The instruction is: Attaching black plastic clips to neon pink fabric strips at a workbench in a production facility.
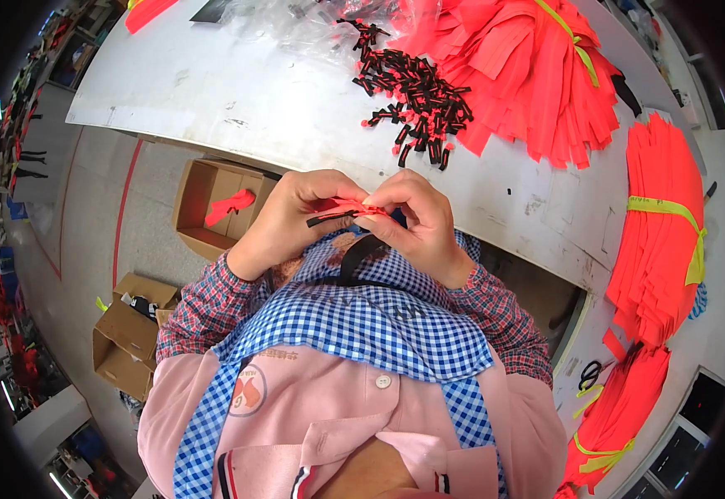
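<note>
My left hand (303, 214) and my right hand (416, 218) meet in front of my apron, near the table's front edge. Between their fingertips they pinch a small red fabric strip (347, 206) with a black piece (329, 219) along it. Both hands are closed on this strip; the fingers cover part of it. Beyond them on the table lies a loose pile of small black and red pieces (416, 91), looking like the same kind. A black band (361, 256) hangs below my right hand, over the blue checked apron.
Red fabric strips (504, 66) lie bundled at the back of the white table (238, 91); more tied bundles (658, 224) lie along the right. Black scissors (591, 374) rest there too. Clear plastic bags (296, 29) lie at the back. Cardboard boxes (200, 200) stand on the left, one holding red fabric.
</note>
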Motion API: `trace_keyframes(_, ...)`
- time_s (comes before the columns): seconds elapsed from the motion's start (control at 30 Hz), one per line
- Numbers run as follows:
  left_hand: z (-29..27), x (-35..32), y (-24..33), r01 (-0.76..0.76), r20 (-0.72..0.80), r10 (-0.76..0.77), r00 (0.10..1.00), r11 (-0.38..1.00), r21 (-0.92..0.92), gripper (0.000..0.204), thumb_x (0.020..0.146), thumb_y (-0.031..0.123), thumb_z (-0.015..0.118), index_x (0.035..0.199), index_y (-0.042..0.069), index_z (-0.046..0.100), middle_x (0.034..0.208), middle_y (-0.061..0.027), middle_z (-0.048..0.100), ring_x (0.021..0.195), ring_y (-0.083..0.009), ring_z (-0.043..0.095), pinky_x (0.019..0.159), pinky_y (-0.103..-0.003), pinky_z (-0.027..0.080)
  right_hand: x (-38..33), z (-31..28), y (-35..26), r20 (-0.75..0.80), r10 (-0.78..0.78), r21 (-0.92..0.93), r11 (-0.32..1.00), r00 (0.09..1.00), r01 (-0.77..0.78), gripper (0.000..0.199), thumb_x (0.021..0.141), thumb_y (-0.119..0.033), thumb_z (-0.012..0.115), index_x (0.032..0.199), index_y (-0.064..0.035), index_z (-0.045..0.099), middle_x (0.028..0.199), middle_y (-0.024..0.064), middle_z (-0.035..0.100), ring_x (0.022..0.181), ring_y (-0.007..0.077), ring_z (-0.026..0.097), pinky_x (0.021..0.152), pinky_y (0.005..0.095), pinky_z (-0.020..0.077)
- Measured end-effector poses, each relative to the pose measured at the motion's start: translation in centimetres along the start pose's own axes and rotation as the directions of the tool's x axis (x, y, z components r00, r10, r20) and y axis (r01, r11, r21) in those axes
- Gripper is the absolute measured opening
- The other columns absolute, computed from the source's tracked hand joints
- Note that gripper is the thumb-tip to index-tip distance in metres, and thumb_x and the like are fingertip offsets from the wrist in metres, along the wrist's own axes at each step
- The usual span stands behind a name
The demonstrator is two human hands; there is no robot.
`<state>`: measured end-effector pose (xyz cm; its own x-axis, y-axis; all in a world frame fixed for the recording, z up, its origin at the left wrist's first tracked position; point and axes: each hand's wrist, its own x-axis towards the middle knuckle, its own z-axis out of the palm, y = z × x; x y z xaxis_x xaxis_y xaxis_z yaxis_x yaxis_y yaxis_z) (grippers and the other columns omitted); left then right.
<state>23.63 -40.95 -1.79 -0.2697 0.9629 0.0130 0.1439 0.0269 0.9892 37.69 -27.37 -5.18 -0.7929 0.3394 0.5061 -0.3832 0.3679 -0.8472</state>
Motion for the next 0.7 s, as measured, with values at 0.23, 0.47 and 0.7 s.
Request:
trace_keyframes(0.23,1.3,-0.8,0.9,-0.098,0.008,0.099,0.995,0.995,-0.017,0.023,0.075,-0.005,0.070,0.097,0.001,0.067,0.088,-0.0045,0.064,0.083,-0.0118,0.062,0.074,-0.024,0.049,-1.1,-0.2,-1.9,-0.040,0.058,0.093,0.994,0.997,-0.054,0.017,0.080,-0.011,0.072,0.089,-0.0039,0.060,0.079,0.0048,0.057,0.065,0.0100,0.056,0.058,0.0231,0.0449)
trace_keyframes(0.47,1.5,-1.3,1.1,-0.090,-0.014,0.090,0.996,0.996,-0.002,0.022,0.074,-0.007,0.068,0.095,0.000,0.067,0.087,-0.0047,0.064,0.083,-0.0104,0.061,0.074,-0.023,0.049,-0.7,-0.4,-2.5,-0.001,-0.021,0.034,0.999,1.000,0.021,0.017,0.078,-0.011,0.074,0.087,-0.0042,0.060,0.077,0.0049,0.058,0.064,0.0118,0.056,0.057,0.0241,0.0449)
trace_keyframes(0.7,0.4,-0.8,0.8,-0.207,-0.016,0.207,0.978,0.978,-0.003,0.023,0.073,-0.009,0.066,0.094,-0.001,0.067,0.086,-0.0065,0.063,0.079,-0.0132,0.061,0.070,-0.024,0.048,0.5,0.1,-2.6,0.024,-0.033,0.022,0.999,0.999,0.032,0.018,0.077,-0.010,0.075,0.087,-0.0047,0.061,0.076,0.0044,0.058,0.062,0.0114,0.056,0.056,0.0238,0.0443)
